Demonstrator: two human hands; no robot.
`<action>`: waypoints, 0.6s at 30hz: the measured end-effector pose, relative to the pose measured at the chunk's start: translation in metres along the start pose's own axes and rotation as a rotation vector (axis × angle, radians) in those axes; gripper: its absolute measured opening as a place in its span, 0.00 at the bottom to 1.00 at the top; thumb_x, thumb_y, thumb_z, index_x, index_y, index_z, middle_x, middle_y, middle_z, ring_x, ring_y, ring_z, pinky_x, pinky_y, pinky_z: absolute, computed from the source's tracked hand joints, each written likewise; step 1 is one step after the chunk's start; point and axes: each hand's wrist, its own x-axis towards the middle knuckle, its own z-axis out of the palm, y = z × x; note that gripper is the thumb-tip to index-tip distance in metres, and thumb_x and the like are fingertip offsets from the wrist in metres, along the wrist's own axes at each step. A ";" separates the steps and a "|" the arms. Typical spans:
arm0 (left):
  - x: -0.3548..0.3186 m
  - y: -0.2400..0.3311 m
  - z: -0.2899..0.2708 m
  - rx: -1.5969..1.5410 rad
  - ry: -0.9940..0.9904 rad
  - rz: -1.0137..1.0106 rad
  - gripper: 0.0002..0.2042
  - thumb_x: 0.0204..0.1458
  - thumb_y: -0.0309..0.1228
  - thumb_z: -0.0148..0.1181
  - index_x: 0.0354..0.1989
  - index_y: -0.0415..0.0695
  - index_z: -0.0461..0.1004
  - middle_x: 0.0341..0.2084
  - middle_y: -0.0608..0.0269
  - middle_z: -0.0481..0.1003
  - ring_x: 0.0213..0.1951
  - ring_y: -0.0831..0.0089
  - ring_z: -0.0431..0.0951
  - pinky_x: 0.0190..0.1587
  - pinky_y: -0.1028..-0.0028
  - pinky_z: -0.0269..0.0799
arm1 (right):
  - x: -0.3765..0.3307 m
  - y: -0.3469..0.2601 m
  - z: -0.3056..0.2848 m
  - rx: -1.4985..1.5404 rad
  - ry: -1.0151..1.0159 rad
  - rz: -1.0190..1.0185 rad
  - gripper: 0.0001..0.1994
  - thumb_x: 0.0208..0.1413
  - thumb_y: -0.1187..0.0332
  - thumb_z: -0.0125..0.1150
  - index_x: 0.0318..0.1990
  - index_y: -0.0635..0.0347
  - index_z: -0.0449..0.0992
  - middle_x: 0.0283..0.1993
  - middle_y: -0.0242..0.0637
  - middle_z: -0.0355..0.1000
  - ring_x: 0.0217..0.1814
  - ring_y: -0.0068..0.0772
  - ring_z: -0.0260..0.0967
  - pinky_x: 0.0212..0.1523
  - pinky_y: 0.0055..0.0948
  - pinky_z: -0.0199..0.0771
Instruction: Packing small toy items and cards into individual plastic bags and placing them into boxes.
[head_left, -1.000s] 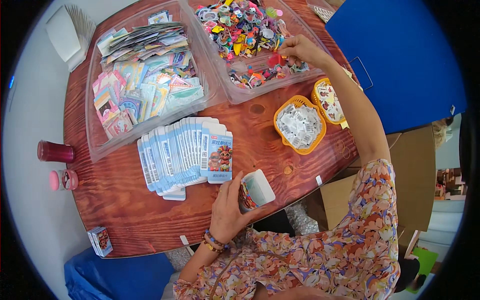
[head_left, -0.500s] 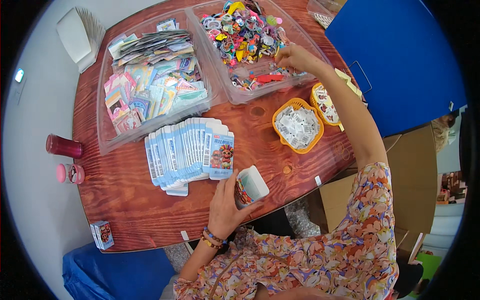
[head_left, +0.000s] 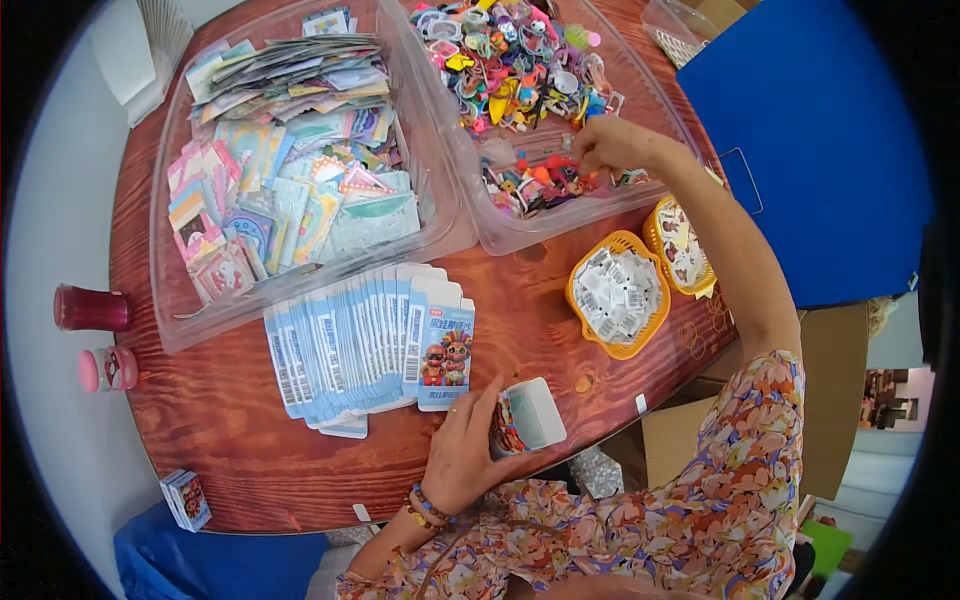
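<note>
Head view: near fanned cartons [head_left: 345, 345], left hand [head_left: 464, 448] grips a box [head_left: 535, 412]; right hand [head_left: 622, 146] reaches among trinkets [head_left: 525, 90], grip unclear.

Bright, soft light; bent edges, black corners.

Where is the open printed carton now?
In the head view, just right of centre, the open printed carton is in the left hand, below and right of the fanned blue cartons.
</note>
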 end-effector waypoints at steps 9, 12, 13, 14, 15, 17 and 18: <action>0.013 0.010 -0.010 0.044 0.133 0.046 0.45 0.39 0.42 0.77 0.65 0.37 0.62 0.46 0.46 0.70 0.48 0.49 0.73 0.50 0.58 0.72 | -0.052 -0.007 -0.009 0.372 0.227 -0.222 0.05 0.55 0.69 0.63 0.35 0.60 0.81 0.24 0.27 0.74 0.20 0.13 0.67 0.20 0.17 0.67; 0.016 0.011 -0.011 0.226 0.332 0.079 0.41 0.39 0.45 0.76 0.61 0.38 0.65 0.48 0.45 0.70 0.50 0.46 0.73 0.50 0.57 0.73 | -0.110 -0.058 0.000 0.410 0.149 -0.265 0.04 0.56 0.70 0.62 0.35 0.60 0.80 0.24 0.26 0.73 0.20 0.13 0.67 0.21 0.17 0.67; 0.018 0.010 -0.010 0.284 0.386 0.085 0.41 0.38 0.45 0.76 0.60 0.39 0.66 0.47 0.46 0.70 0.49 0.46 0.73 0.49 0.57 0.73 | -0.126 -0.076 0.009 0.413 0.030 -0.272 0.03 0.56 0.72 0.60 0.35 0.60 0.79 0.24 0.25 0.73 0.20 0.13 0.67 0.21 0.17 0.66; 0.018 0.007 -0.009 0.300 0.378 0.067 0.41 0.38 0.45 0.76 0.60 0.39 0.66 0.47 0.46 0.70 0.49 0.46 0.73 0.49 0.57 0.73 | -0.137 -0.094 0.022 0.431 0.016 -0.283 0.03 0.56 0.72 0.60 0.35 0.60 0.79 0.24 0.25 0.73 0.20 0.13 0.67 0.21 0.17 0.66; 0.019 0.006 -0.009 0.340 0.370 0.030 0.41 0.37 0.45 0.77 0.59 0.39 0.66 0.45 0.47 0.70 0.47 0.47 0.73 0.46 0.57 0.73 | -0.149 -0.114 0.035 0.318 -0.061 -0.307 0.03 0.55 0.73 0.60 0.34 0.61 0.78 0.23 0.27 0.73 0.19 0.16 0.69 0.21 0.19 0.67; 0.013 0.010 -0.012 0.394 0.361 -0.005 0.41 0.36 0.45 0.77 0.58 0.40 0.66 0.44 0.48 0.70 0.46 0.48 0.74 0.44 0.57 0.74 | -0.161 -0.142 0.061 0.212 -0.130 -0.342 0.03 0.54 0.74 0.60 0.32 0.62 0.78 0.23 0.29 0.74 0.19 0.20 0.71 0.21 0.21 0.69; 0.010 0.016 -0.010 0.442 0.363 0.014 0.41 0.35 0.44 0.78 0.58 0.40 0.66 0.42 0.50 0.70 0.44 0.49 0.74 0.42 0.57 0.74 | -0.168 -0.147 0.075 0.050 -0.125 -0.324 0.04 0.52 0.75 0.59 0.31 0.65 0.78 0.22 0.33 0.75 0.19 0.25 0.73 0.21 0.24 0.70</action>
